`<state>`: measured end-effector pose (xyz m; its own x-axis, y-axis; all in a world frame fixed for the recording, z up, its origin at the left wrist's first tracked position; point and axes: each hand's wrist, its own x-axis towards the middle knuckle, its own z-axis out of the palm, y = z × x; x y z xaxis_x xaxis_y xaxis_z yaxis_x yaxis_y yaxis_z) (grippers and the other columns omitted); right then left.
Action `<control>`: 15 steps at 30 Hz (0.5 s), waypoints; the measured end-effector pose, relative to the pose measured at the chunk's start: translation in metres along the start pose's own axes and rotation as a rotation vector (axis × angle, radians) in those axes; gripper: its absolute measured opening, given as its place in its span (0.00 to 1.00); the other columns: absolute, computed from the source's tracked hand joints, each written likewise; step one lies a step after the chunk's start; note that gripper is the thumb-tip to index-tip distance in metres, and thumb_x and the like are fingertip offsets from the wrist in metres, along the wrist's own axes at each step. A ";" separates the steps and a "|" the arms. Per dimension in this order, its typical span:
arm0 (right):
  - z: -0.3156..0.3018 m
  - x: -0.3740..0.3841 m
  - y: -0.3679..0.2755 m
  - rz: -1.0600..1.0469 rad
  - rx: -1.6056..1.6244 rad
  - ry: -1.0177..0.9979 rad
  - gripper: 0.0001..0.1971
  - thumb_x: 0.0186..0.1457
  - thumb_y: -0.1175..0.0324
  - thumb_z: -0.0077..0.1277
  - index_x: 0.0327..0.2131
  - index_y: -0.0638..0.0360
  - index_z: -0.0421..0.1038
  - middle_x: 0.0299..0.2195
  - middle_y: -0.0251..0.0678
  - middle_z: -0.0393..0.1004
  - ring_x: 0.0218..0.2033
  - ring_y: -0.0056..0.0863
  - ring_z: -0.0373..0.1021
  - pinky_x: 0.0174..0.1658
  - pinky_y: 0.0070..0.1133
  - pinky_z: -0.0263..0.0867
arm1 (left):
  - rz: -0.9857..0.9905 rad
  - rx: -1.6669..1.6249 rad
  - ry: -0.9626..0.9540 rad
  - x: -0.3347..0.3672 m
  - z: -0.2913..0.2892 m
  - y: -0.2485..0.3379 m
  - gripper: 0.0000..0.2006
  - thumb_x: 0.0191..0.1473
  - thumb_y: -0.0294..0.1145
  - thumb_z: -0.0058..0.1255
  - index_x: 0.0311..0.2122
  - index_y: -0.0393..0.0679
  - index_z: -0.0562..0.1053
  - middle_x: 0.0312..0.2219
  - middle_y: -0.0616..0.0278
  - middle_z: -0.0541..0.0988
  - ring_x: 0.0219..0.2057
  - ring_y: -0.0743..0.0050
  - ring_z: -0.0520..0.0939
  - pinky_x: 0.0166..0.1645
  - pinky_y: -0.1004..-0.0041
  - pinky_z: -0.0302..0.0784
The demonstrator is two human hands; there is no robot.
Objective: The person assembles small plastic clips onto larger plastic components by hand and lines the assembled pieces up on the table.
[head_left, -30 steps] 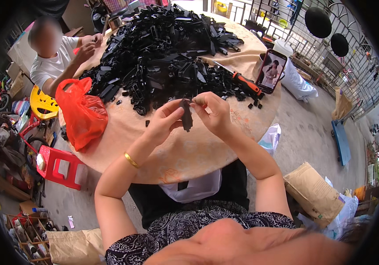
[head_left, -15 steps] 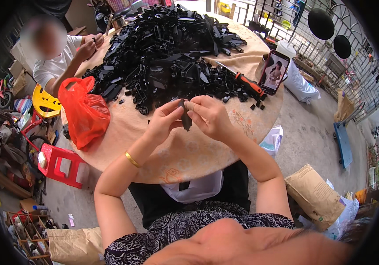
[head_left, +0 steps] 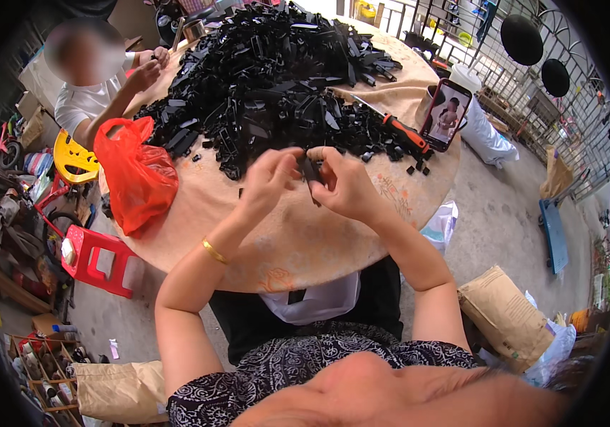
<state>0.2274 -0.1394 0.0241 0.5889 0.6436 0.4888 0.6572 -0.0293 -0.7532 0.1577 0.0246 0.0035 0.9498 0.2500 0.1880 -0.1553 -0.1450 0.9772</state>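
Observation:
A long, flat black plastic part [head_left: 310, 172] is pinched between the thumb and fingers of my right hand [head_left: 345, 186], above the near part of the cloth-covered table [head_left: 276, 242]. Close by on its left is my left hand [head_left: 271, 178], fingers curled toward the part's upper end and smeared by motion; whether they grip anything is unclear. Just beyond both hands rises a large heap of black plastic parts [head_left: 269, 78]. A screwdriver [head_left: 406, 134] with an orange and black handle lies at the heap's right edge, its shaft pointing into the pieces.
A red plastic bag [head_left: 134, 178] sits at the table's left edge, and a phone [head_left: 446, 116] stands propped at the right. Across at the far left, a co-worker's hands [head_left: 150, 67] hold something small and dark. A red stool [head_left: 98, 260] and a paper sack [head_left: 505, 313] flank me.
My left hand has shifted slightly left, its fingers moving at the part's upper end. My right hand keeps the plastic part, now tilted differently. The co-worker has leaned slightly toward the table.

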 end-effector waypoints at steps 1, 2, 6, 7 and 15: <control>-0.006 -0.001 0.002 0.025 -0.106 -0.120 0.20 0.38 0.70 0.50 0.40 0.59 0.62 0.18 0.40 0.69 0.20 0.40 0.67 0.26 0.30 0.64 | 0.317 0.473 0.136 0.007 -0.007 0.000 0.12 0.55 0.30 0.42 0.41 0.37 0.70 0.29 0.65 0.71 0.26 0.82 0.72 0.30 0.80 0.73; -0.006 -0.002 0.003 0.046 -0.200 -0.242 0.20 0.38 0.68 0.49 0.40 0.59 0.61 0.19 0.42 0.70 0.21 0.41 0.68 0.27 0.30 0.64 | 0.407 0.581 0.225 0.009 -0.015 0.006 0.10 0.52 0.28 0.46 0.39 0.38 0.72 0.30 0.61 0.71 0.27 0.77 0.72 0.30 0.79 0.71; 0.003 -0.009 0.000 0.028 -0.328 -0.507 0.21 0.39 0.64 0.47 0.40 0.59 0.60 0.22 0.48 0.71 0.26 0.45 0.69 0.32 0.33 0.64 | 0.590 0.994 0.375 0.025 -0.041 0.010 0.14 0.43 0.24 0.50 0.39 0.40 0.71 0.32 0.57 0.72 0.37 0.59 0.70 0.42 0.70 0.66; 0.003 -0.008 -0.004 0.053 -0.352 -0.577 0.21 0.40 0.62 0.49 0.40 0.59 0.62 0.23 0.49 0.71 0.27 0.46 0.69 0.33 0.34 0.64 | 0.663 1.132 0.382 0.028 -0.045 0.007 0.16 0.42 0.23 0.51 0.40 0.40 0.71 0.33 0.58 0.72 0.40 0.58 0.68 0.45 0.69 0.64; -0.041 0.006 0.045 0.120 -0.773 0.095 0.05 0.44 0.70 0.48 0.27 0.58 0.71 0.28 0.40 0.68 0.29 0.39 0.69 0.32 0.29 0.66 | 0.436 1.153 0.183 0.032 -0.047 -0.008 0.18 0.40 0.24 0.52 0.41 0.40 0.68 0.38 0.57 0.71 0.41 0.57 0.69 0.47 0.68 0.65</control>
<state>0.2796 -0.1687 0.0114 0.6913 0.5355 0.4851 0.7068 -0.6406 -0.3001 0.1764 0.0792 0.0065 0.8132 0.0862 0.5756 -0.0311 -0.9811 0.1909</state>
